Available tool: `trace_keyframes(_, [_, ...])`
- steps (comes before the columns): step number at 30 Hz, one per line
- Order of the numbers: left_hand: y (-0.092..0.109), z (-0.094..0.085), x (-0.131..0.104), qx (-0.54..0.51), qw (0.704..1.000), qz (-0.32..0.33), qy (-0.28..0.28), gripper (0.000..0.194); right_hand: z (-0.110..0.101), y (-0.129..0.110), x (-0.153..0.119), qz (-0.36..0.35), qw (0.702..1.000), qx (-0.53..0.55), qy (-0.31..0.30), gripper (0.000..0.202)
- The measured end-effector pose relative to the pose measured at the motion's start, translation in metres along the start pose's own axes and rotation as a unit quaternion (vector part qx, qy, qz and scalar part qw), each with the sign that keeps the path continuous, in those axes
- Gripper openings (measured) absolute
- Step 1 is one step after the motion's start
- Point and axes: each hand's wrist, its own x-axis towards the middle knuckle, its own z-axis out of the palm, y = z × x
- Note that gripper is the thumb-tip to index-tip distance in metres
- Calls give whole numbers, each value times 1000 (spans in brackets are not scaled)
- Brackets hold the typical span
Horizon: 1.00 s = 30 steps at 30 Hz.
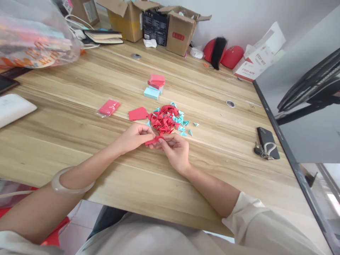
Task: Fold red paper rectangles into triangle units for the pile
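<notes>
A small folded strip of red paper (152, 141) is pinched between both hands above the wooden table. My left hand (136, 137) grips its left end, thumb on top. At its right end my right hand (175, 148) closes thumb and fingers on it. Just beyond the hands lies a pile of red folded triangles (161, 122), with light blue triangles (183, 124) along its right side. A flat stack of red paper (138, 113) lies left of the pile. Farther left is a red pack in clear wrap (109, 107).
Red and blue paper packs (152, 92) lie behind the pile. Open cardboard boxes (182, 32) stand at the back, a plastic bag (39, 39) at the back left. A white device (14, 109) is at the left edge. Keys (264, 152) and a black case (267, 140) lie right.
</notes>
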Motion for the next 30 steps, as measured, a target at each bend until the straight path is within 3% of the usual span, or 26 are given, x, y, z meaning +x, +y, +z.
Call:
trace_keyframes(11, [2,-2,1,-36,999,-25,-8,18,-3,1,2,-19,1000,7,-4,27])
trace_keyframes(20, [-4,-6,3,-60,998,-4,32,17,-4,0,6,-110,991,-31,-68,21])
trace_keyframes(26, [-8,-6,4,-46,999,17,1,19,-1,-1,8,-4,996,53,-68,32])
trace_keyframes(30, [-7,-6,4,-13,1000,20,-3,20,0,-7,7,15,996,62,-66,35])
